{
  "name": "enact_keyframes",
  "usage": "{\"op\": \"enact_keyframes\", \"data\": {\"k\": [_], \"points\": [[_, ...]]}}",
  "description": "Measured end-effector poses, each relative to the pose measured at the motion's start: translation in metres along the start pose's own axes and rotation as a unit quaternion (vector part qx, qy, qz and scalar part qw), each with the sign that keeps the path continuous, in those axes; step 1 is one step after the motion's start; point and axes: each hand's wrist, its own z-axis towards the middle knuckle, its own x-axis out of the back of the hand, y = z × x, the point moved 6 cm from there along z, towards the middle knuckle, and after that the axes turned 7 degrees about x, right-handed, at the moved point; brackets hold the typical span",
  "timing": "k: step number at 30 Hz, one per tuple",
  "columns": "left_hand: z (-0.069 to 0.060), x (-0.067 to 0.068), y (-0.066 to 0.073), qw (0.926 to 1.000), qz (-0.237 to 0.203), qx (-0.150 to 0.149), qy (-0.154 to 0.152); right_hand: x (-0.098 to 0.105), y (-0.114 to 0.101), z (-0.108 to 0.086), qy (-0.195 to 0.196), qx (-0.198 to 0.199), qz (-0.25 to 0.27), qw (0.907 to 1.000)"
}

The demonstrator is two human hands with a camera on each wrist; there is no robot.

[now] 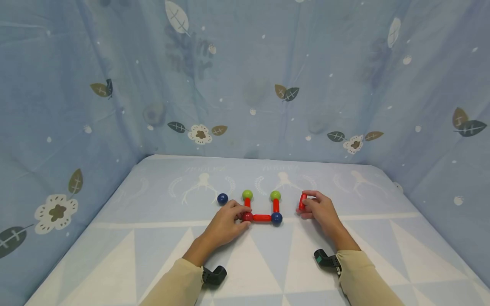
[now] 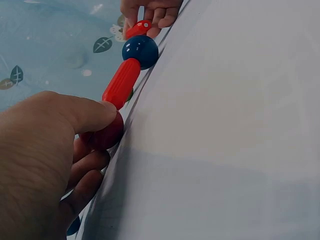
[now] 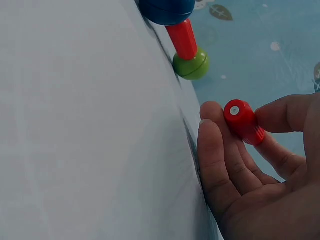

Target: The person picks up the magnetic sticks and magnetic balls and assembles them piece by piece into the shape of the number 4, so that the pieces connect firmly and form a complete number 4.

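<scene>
Balls and red rods are joined into a U shape on the table. At its near left corner my left hand [image 1: 226, 224] pinches a red ball [image 1: 247, 216] between thumb and fingers. A red rod [image 1: 262, 218] runs from that ball to a dark blue ball [image 1: 277, 218]. Two more rods lead away from these corners to a green ball [image 1: 247, 195] and another green ball [image 1: 275, 195]. Right of the U, my right hand [image 1: 321, 211] holds a loose red rod [image 3: 243, 121] between thumb and fingers, apart from the other pieces. A pale round spot shows on its end.
A single dark blue ball [image 1: 222, 199] lies left of the U, just beyond my left hand. The table [image 1: 160, 255] has a cloth patterned with triangles and pale deer heads. Blue flowered curtains [image 1: 245, 85] enclose it at the back and both sides.
</scene>
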Motion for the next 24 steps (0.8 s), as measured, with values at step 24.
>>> {"op": "enact_keyframes", "data": {"k": [24], "points": [[0.000, -0.002, -0.003, 1.0000, 0.002, 0.004, 0.003, -0.023, -0.008, -0.021, -0.094, 0.020, -0.025, 0.9950]]}}
